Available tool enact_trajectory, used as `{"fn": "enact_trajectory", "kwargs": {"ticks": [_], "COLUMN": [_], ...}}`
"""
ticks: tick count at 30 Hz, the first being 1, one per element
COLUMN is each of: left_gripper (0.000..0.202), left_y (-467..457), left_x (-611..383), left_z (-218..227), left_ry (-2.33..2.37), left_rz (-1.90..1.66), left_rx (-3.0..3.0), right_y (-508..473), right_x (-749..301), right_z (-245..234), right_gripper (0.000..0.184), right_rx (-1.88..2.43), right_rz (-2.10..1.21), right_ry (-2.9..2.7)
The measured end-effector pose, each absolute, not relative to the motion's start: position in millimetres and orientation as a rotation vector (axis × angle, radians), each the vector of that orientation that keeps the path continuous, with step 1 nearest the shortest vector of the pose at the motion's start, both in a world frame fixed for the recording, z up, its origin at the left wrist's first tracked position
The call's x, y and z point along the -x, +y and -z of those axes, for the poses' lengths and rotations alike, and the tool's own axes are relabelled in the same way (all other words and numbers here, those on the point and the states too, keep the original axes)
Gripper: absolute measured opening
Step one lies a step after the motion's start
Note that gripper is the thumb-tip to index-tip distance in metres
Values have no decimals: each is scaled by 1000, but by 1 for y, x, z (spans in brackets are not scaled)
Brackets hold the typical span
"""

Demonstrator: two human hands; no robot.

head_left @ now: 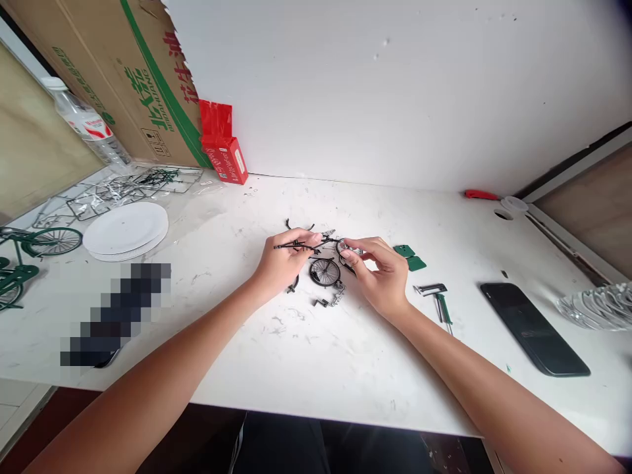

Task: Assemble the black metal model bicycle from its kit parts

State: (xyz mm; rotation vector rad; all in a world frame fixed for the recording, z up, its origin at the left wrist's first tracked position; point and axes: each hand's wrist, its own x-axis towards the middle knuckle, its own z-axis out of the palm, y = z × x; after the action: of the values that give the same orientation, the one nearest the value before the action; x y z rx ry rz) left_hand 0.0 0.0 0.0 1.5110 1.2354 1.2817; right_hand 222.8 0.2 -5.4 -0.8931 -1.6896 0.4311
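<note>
Over the middle of the table, my left hand [280, 268] pinches a thin black model bicycle frame [279, 247], its bars jutting past the fingers on both sides. My right hand [385, 280] grips a small spoked wheel [340, 246] between thumb and fingers, close to the frame's right end. Whether wheel and frame touch, I cannot tell. Below, between the hands, lies another black spoked wheel [324, 272]. Nearer me is a small silver-and-black part [336, 297], and thin curved black pieces lie around and partly behind my left hand.
Green flat pieces [409, 257] and a small green-handled tool [444, 311] lie right of my hand, with a black phone [536, 328] farther out. At left are a green model bicycle [52, 241], stacked white discs [126, 227], plastic part frames [148, 179], a bottle [89, 125] and a red box [226, 158].
</note>
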Motion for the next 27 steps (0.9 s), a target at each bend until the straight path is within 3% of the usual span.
{"fn": "enact_trajectory", "kwargs": {"ticks": [27], "left_gripper": [39], "left_y": [-1], "left_x": [-3], "left_z": [3], "left_ry": [1238], "left_rz": [-1275], "left_rx": [-1521], "right_y": [-10], "right_x": [-212], "right_z": [5], "right_gripper": [18], "right_rx": [904], "right_rz": [-701], "right_ry": [-1525]}}
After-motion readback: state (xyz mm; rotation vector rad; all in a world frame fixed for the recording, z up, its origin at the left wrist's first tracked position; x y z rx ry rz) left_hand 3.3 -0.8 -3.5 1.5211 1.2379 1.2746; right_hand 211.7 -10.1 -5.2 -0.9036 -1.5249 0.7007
